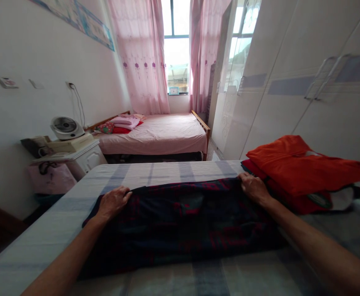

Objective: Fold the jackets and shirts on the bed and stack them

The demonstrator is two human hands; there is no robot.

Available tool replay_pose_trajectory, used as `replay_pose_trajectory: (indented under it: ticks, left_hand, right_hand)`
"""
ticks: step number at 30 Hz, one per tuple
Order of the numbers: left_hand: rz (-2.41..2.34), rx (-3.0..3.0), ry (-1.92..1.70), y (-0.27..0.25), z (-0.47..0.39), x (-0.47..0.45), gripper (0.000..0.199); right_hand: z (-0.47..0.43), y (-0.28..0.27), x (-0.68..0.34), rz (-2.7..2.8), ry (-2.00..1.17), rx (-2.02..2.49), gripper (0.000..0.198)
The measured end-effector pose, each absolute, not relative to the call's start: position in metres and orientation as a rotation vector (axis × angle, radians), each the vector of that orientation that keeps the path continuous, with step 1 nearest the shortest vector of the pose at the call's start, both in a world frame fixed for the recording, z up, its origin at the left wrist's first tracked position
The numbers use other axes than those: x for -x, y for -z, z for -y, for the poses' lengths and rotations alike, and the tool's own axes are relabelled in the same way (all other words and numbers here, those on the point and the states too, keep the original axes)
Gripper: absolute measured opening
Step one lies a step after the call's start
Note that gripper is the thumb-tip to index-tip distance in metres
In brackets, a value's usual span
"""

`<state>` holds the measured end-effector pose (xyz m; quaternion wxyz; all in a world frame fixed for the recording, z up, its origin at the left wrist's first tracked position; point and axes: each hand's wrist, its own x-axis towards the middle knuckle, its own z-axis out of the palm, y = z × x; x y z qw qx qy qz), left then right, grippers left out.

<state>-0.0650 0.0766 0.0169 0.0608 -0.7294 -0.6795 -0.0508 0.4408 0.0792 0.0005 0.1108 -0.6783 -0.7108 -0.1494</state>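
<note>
A dark garment (183, 226) with a navy, red and green pattern lies spread lengthwise across the bed in front of me, some wrinkles in its middle. My left hand (114, 201) grips its far edge toward the left end, fingers closed on the cloth. At the far right corner, my right hand (252, 187) pinches the same edge. Just beyond the right hand sits a stack of folded clothes, an orange garment (294, 164) on top and darker red pieces below. Which kind of garment the dark cloth is, I cannot tell.
Under the garment is a checked white-and-blue bedsheet (137, 172). A second bed (167, 131) with pink bedding stands near the window. On the left, a small fan (65, 126) rests above a white cabinet (89, 158). A white wardrobe (285, 82) lines the right side.
</note>
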Motion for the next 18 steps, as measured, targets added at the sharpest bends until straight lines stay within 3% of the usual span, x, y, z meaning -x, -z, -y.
replay_pose_trajectory:
  ticks: [7,12,18]
  left_hand:
    - [1.920,2.198,0.298,-0.019,-0.072,0.061,0.039]
    - [1.637,2.187,0.353,-0.023,-0.049,0.050,0.035]
    - [2.061,1.842,0.009,-0.027,-0.003,0.070,0.041]
  right_hand:
    - [-0.075,-0.003,-0.432,2.274,0.359,1.597,0.048]
    - [-0.073,-0.011,-0.415,2.276,0.225,1.481,0.033]
    - [-0.076,-0.014,-0.388,2.296,0.116,1.357,0.020]
